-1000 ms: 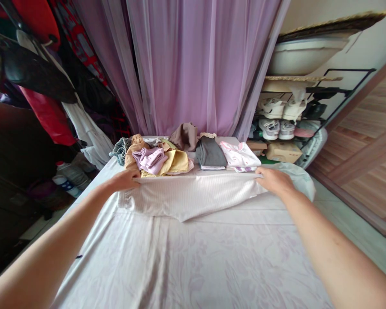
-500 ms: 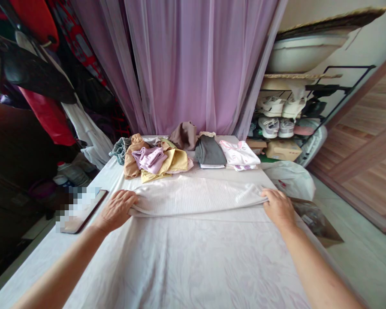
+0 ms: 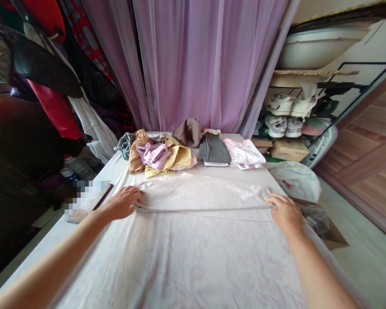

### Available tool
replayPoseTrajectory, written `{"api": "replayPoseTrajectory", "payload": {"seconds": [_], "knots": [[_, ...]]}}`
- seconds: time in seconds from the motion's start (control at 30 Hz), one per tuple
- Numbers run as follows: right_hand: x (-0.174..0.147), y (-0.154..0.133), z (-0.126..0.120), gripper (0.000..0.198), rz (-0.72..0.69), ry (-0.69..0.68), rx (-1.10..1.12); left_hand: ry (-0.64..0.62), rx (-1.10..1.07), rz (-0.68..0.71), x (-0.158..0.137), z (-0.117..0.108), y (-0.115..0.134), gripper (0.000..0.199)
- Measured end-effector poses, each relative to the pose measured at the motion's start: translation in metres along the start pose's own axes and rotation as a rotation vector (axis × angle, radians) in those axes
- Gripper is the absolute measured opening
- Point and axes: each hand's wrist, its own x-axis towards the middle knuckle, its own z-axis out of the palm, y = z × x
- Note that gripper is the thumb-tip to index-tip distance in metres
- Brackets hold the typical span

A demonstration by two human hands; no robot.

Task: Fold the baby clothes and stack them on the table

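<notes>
The pale garment [image 3: 199, 194] stretches lengthwise left to right; the fingers of left hand [image 3: 124, 202] and right hand [image 3: 287, 213] pinch its near corners, neither hand closer.

Garment [image 3: 202, 193] on sheet [image 3: 196, 257]; clothes heap [image 3: 154, 154] behind, stacks [image 3: 244, 152] right of heap; curtain [image 3: 193, 64] at back.

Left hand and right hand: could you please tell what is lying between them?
In the head view, the pale striped garment lies between them on the white sheet; the left hand grips one end and the right hand grips the other.
</notes>
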Motion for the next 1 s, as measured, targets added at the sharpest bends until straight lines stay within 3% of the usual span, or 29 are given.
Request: {"api": "replayPoseTrajectory", "payload": {"seconds": [0.1, 0.2, 0.33, 0.47, 0.67, 0.87, 1.0], "knots": [[-0.001, -0.003, 0.001, 0.035, 0.046, 0.058, 0.017, -0.134, -0.086, -0.012, 0.004, -0.016, 0.003, 0.036], [-0.003, -0.010, 0.007, 0.032, -0.023, 0.098, 0.093, -0.119, -0.093, -0.035, 0.009, -0.021, 0.015, 0.024], [-0.008, -0.016, 0.019, 0.033, -0.135, 0.159, 0.193, -0.119, -0.031, -0.015, 0.013, -0.011, 0.027, 0.017], [-0.013, -0.012, 0.022, 0.030, -0.097, 0.229, 0.221, -0.101, -0.022, -0.018, 0.013, -0.003, 0.022, 0.013], [-0.011, -0.007, 0.016, 0.026, -0.074, 0.308, 0.279, -0.104, -0.076, 0.004, 0.010, -0.011, 0.019, 0.015], [-0.013, -0.010, 0.013, 0.027, -0.008, 0.235, 0.144, -0.138, -0.046, 0.007, 0.007, -0.007, 0.022, 0.015], [-0.010, -0.017, 0.008, 0.029, 0.008, 0.227, 0.120, -0.080, -0.052, -0.026, 0.017, -0.012, 0.027, 0.030]]}}
